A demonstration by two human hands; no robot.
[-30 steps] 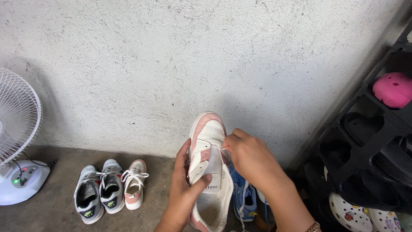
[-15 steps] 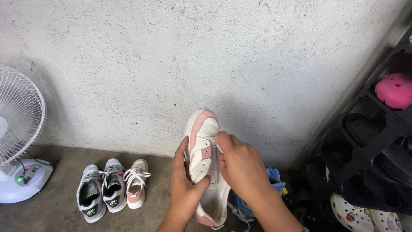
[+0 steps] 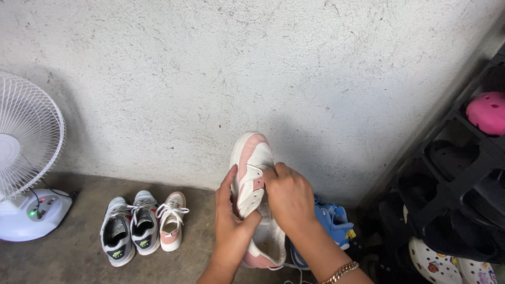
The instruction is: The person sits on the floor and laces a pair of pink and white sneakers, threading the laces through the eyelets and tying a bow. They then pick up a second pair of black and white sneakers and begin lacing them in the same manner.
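Observation:
I hold a pink and white sneaker [image 3: 252, 158] up in front of me, toe pointing away toward the wall. My left hand [image 3: 231, 221] grips its left side, thumb across the tongue. My right hand [image 3: 288, 197] rests over the eyelet area, fingers pinched at the white lace near the top of the shoe. A gold bracelet [image 3: 341, 271] shows on my right wrist. The shoe's heel hangs low between my forearms.
On the concrete floor at left stand two grey sneakers [image 3: 129, 229] and a matching pink and white sneaker [image 3: 171, 221]. A white fan [image 3: 23, 158] stands far left. Blue shoes [image 3: 331, 221] lie behind my right arm. A black shoe rack [image 3: 452, 179] with a pink clog [image 3: 486, 113] fills the right.
My right hand slid from the shoe's right edge to over the eyelets and lace. The shoe shifted slightly left and down. The view drifted a little to the left.

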